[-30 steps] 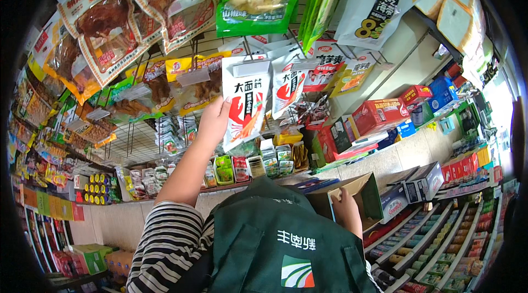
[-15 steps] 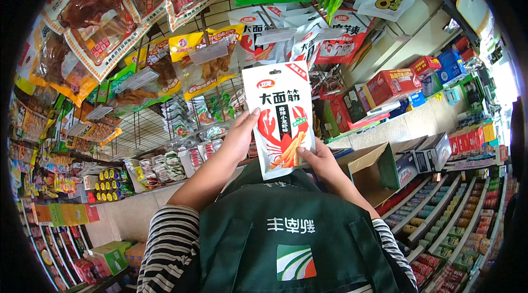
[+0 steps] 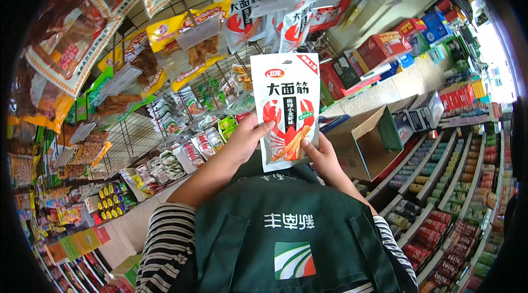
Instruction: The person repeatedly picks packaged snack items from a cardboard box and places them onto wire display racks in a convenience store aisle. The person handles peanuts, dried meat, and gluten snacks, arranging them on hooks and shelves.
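Wire racks of hanging snack bags (image 3: 181, 45) fill the shop. My left hand (image 3: 245, 140) and right hand (image 3: 322, 156) clamp a white-and-red plastic snack packet (image 3: 287, 109) upright at chest height (inspecting, I judge); rehanging would call for its top hole.

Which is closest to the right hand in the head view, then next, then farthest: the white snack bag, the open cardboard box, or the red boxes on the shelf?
1. White snack bag: held by the right hand.
2. Open cardboard box: just right of it.
3. Red boxes: farther up, on the shelf.

White-red snack pkt (image 3: 286, 109), centre, upright
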Demonstrator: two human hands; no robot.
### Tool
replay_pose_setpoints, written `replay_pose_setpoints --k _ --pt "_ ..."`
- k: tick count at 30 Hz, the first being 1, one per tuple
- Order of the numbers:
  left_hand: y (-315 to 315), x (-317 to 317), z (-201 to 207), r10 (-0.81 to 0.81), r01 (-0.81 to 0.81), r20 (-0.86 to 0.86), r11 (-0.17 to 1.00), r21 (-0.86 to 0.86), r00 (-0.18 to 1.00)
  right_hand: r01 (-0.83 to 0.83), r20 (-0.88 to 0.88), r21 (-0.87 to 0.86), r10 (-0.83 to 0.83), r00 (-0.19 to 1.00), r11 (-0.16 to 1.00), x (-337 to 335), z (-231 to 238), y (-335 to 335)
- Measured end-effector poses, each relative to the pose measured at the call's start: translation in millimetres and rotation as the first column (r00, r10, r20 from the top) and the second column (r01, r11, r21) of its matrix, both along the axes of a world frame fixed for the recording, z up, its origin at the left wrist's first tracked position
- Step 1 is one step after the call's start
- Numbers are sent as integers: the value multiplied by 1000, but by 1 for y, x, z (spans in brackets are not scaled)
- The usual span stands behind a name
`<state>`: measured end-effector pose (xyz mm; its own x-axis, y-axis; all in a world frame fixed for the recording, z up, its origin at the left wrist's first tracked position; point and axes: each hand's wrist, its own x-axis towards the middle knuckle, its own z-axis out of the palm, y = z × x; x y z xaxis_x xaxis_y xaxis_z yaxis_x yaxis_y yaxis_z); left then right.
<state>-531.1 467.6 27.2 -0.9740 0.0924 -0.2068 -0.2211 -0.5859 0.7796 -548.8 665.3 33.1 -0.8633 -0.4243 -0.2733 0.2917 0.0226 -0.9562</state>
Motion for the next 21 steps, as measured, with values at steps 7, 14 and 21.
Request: replay_pose_setpoints --k 7,14,21 --pt "32 -37 -8 -72 62 45 980 191 996 -275 -639 414 492 591 868 -8 46 1" --pt "74 -91 -4 -535 497 -190 516 698 823 -151 -545 796 803 242 586 -25 54 17" --pt "99 -100 8 -541 448 -120 531 719 833 -223 -558 759 788 261 611 -40 46 47"
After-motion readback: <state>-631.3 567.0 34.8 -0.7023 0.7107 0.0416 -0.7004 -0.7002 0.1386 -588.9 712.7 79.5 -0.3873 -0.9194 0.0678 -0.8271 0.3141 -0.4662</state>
